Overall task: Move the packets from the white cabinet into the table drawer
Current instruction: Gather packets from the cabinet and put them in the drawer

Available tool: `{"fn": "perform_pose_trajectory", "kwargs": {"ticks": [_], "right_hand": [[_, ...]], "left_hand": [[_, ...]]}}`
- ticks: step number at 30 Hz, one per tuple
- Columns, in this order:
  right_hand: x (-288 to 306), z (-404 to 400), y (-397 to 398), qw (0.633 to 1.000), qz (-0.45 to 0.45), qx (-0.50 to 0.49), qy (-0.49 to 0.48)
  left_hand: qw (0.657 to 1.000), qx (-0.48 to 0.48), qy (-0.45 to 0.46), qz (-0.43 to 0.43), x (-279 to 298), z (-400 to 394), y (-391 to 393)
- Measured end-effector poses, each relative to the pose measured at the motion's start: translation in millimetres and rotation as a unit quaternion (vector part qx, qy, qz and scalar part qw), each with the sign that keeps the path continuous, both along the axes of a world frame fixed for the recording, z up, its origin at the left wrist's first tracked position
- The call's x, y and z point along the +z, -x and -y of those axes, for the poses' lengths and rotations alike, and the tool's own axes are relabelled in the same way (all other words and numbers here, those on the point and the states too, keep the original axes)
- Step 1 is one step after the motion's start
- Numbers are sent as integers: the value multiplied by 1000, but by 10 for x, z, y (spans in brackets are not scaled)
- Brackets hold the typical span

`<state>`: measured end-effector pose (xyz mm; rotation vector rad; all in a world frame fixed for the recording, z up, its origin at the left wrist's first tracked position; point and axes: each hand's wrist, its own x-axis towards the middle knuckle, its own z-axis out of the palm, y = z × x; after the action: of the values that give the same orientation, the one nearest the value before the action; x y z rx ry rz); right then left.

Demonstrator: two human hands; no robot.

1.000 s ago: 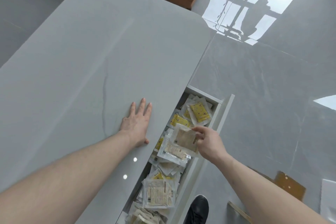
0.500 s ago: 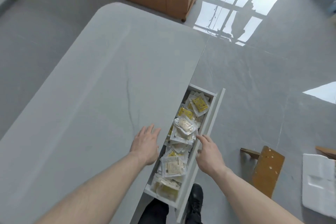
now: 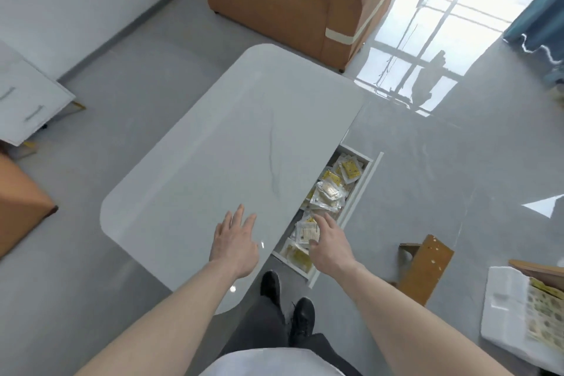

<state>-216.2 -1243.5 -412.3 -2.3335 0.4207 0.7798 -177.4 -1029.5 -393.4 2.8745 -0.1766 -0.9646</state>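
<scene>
The drawer [image 3: 361, 183] stands open with packets [image 3: 329, 194] heaped inside, the table [image 3: 244, 137] overhanging its left side.

Both forearms are seen bare, with no sleeves, watch or rings on the left hand [image 3: 236, 243] or the right hand [image 3: 331, 246]. Dark grey trousers [image 3: 262, 325], black shoes [image 3: 301, 319] and a white top [image 3: 268, 363] are worn.

Home living room, sofa [image 3: 274, 0], curtain [image 3: 537, 18]
</scene>
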Motion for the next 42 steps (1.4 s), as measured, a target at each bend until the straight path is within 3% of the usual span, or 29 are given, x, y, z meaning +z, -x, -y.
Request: {"fn": "perform_pose_trajectory", "kwargs": {"ticks": [9, 23, 31, 42], "right_hand": [[543, -1355, -18, 987, 30, 153, 33], [985, -4699, -808, 958, 75, 265, 79], [1255, -5803, -1586, 945, 123, 292, 83], [1268, -7015, -3303, 932, 128, 332, 66]], "left_hand": [[992, 109, 4, 61, 611, -1349, 354], [978, 176, -43, 103, 994, -4840, 184], [972, 188, -64, 129, 1247, -6016, -528], [962, 210, -94, 144, 1441, -7215, -2000]]}}
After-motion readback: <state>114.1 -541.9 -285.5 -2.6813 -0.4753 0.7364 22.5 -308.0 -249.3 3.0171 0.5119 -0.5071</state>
